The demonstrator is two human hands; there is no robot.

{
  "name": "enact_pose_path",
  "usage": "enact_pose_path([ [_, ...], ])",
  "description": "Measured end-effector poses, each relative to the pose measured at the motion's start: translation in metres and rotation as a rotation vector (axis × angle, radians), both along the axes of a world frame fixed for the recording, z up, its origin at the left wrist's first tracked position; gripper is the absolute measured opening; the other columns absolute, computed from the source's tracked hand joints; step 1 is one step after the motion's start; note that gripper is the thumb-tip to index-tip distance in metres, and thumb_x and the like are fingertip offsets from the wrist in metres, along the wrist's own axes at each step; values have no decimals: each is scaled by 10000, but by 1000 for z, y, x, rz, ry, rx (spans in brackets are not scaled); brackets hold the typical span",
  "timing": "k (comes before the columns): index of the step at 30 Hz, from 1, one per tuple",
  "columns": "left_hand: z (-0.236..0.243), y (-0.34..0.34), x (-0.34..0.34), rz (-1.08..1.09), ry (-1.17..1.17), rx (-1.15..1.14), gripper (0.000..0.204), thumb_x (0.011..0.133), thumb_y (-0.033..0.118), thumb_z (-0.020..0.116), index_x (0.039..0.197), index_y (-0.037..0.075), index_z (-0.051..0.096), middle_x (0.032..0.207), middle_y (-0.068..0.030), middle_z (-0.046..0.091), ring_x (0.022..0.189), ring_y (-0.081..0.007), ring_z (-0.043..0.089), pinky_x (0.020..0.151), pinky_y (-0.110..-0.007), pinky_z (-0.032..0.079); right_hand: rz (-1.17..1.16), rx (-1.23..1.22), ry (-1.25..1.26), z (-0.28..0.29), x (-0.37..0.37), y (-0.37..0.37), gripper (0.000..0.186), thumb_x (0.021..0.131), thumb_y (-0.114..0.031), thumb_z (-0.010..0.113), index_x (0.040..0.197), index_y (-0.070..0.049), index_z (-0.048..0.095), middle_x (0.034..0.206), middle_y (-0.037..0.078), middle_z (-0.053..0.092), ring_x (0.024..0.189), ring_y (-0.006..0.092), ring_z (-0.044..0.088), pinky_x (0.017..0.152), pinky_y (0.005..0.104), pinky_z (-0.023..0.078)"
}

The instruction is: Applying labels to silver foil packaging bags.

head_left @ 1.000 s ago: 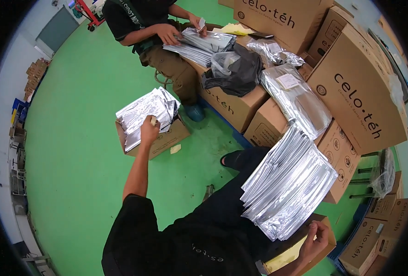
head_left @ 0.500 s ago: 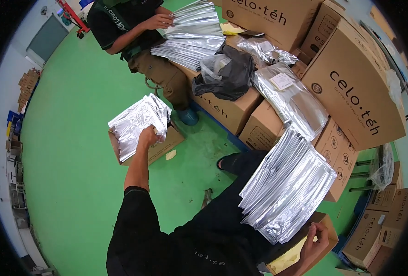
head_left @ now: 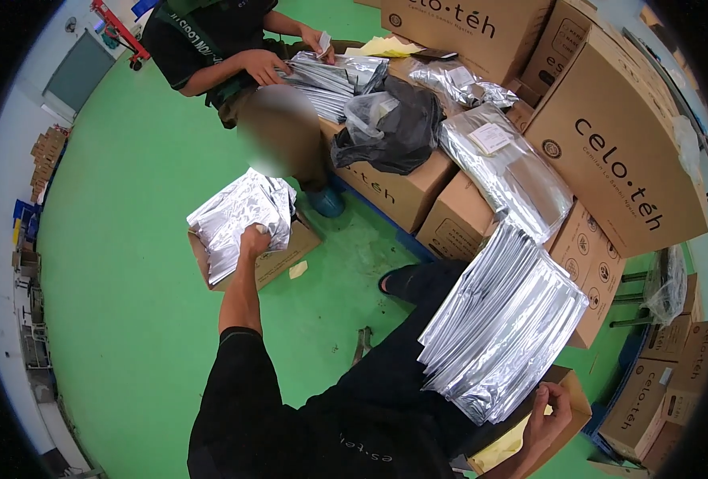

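My left hand (head_left: 255, 239) reaches out to a small cardboard box (head_left: 278, 265) on the floor. Its fingers are closed at the near edge of the silver foil bags (head_left: 246, 203) that rise above the box's rim. Across my right thigh lies a thick, fanned stack of silver foil bags (head_left: 504, 323). My right hand (head_left: 547, 411) is beside that stack's lower corner, over an open cardboard box (head_left: 573, 399) with yellow paper (head_left: 501, 449) in it. The right fingers curl in toward the thumb; whatever may be between them is too small to make out.
Opposite me a co-worker (head_left: 210, 48) handles another foil stack (head_left: 322, 92) on stacked cartons (head_left: 406, 195). A black plastic bag (head_left: 402, 132) and a wrapped foil pack (head_left: 505, 164) lie there. Large cartons (head_left: 609, 152) stand at right. A yellow scrap (head_left: 298, 270) is on the green floor.
The co-worker's foil fan has been lowered, and both their hands now show, one with a small white piece. The foil at my left hand has shifted slightly; my right hand stays put.
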State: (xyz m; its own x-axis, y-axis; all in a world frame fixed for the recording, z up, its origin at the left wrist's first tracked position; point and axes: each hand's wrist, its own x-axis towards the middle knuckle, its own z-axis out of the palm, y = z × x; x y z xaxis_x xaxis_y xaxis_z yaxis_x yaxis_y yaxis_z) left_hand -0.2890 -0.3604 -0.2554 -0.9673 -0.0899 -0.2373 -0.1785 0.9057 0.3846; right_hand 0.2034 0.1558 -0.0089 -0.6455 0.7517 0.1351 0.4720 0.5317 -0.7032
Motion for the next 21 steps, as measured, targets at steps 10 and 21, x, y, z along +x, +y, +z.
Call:
enact_pose_path([
  [10,128,-34,14,144,571,3,234,857,156,615,1070,64,645,993,-230,691,955,-435,655,807,-478,509,-18,23,-31,-7,12,20,164,958,-138,635,955,25,651,820,86,655,756,148,598,714,290,489],
  [21,130,-23,30,9,490,-354,316,797,50,617,1110,95,596,986,-198,677,925,-418,646,798,-499,508,19,-10,7,-16,2,17,169,975,-146,619,942,18,642,808,59,647,728,127,594,684,270,464],
])
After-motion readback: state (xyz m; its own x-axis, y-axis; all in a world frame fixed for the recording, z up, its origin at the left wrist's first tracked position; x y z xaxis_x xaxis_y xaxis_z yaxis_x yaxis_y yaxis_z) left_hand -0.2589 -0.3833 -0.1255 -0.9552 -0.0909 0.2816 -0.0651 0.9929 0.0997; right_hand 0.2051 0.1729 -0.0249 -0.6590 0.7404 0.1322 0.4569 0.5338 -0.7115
